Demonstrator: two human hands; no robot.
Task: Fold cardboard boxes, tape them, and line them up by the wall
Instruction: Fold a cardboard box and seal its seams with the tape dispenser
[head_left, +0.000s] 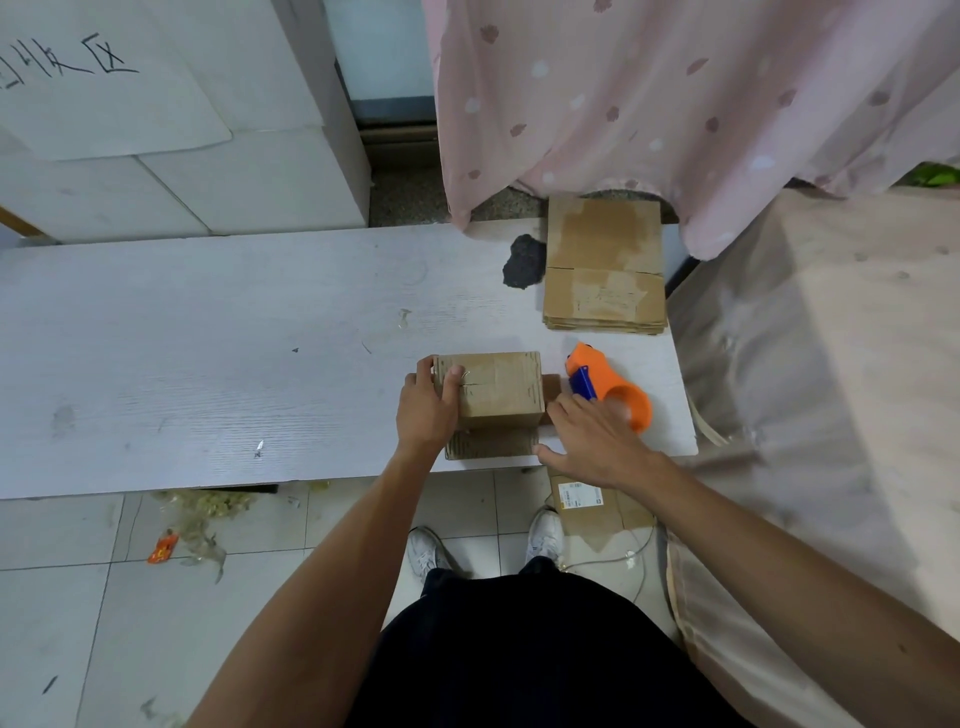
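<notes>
From the head camera, looking down, one long white bench (208, 353) runs across the picture. On it stands one folded cardboard box (493, 389), near the bench's front edge and towards its right end. The top flaps are shut and meet along a seam; one lower flap (491, 444) lies out flat towards the person, and a smaller flap shows at the box's right side.

Two hands are at the box. The left hand (426, 410) grips its left end, with the thumb over the top edge and the fingers wrapped down the side. The right hand (592, 436) lies open and flat, fingers spread, on the bench just right of the box; its fingertips are close beside the right flap, though whether they touch it cannot be told.

One tape dispenser (608, 387), orange with a blue part, lies on the bench just beyond the right hand, apart from the box. Whether the hand touches it cannot be told.

One stack of flattened cardboard (605, 265) sits at the far right end of the bench; the sheets in it are too thin to count. One dark grey patch (524, 262) lies just left of the stack.

Behind hangs one pink patterned curtain (675, 104). On the tiled floor are two white shoes (428, 551), one orange wrapper (163, 546) and one flat labelled carton (587, 501).
</notes>
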